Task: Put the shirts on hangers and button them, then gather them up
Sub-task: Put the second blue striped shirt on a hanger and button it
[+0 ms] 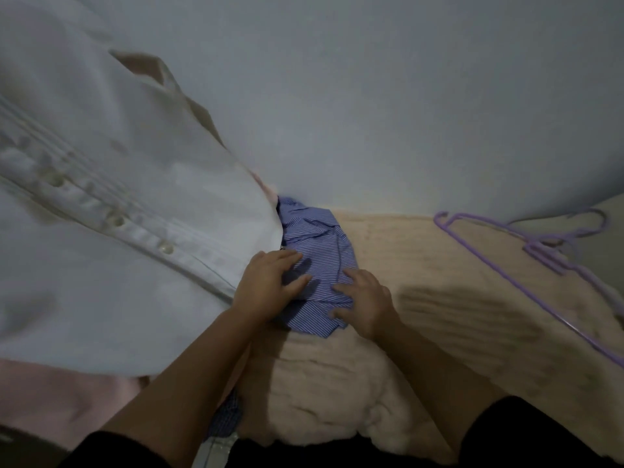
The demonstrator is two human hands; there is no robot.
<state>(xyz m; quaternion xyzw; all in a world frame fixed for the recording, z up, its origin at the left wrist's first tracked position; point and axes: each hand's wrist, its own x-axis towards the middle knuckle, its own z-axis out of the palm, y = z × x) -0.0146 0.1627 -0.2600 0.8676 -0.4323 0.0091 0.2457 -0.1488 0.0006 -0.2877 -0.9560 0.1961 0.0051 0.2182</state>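
A crumpled blue-and-white striped shirt (317, 251) lies on a fluffy cream blanket (422, 265) near the wall. My left hand (266, 285) lies on its left part with fingers spread across the cloth. My right hand (363, 300) touches its lower right edge, fingers slightly bent on the fabric. A buttoned white shirt (111, 214) fills the left of the view and partly covers the striped one. Purple plastic hangers (540, 251) lie on the blanket at the right.
A pale wall (371, 96) rises straight behind the blanket. Pink fabric (50, 393) shows under the white shirt at lower left. A bit of blue checked cloth (226, 417) peeks out between my forearms. My dark clothing fills the bottom edge.
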